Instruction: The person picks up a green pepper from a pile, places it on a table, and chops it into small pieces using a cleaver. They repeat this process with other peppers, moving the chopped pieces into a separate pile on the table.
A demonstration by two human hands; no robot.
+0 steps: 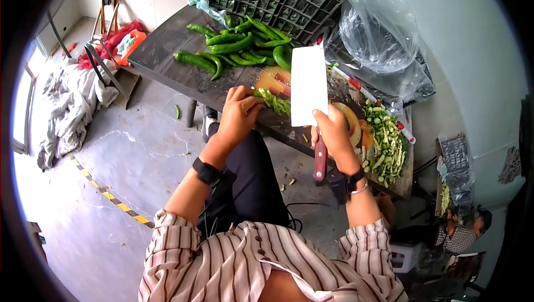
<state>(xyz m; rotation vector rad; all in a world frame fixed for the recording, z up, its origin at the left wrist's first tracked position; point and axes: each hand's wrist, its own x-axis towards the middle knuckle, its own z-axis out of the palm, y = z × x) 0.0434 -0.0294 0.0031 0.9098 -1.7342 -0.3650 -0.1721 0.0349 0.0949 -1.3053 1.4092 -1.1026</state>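
My right hand (332, 135) grips a cleaver (310, 87) by its brown wooden handle, the broad blade upright and glaring white. At the near edge of the table, my left hand (240, 114) has its fingers curled against the left end of a sliced green pepper (273, 101). The blade hides the right end of those slices. Whole green chili peppers (239, 46) lie piled on the table beyond both hands. To the right of the cleaver sits a heap of chopped pepper (384, 146).
A black plastic crate (272, 1) and a clear plastic bag (378, 35) stand at the table's (161, 51) back. A red-and-white stick (367, 93) borders the chopped heap. Another person (459, 235) sits at far right. Crumpled cloth (72, 107) lies on the floor at left.
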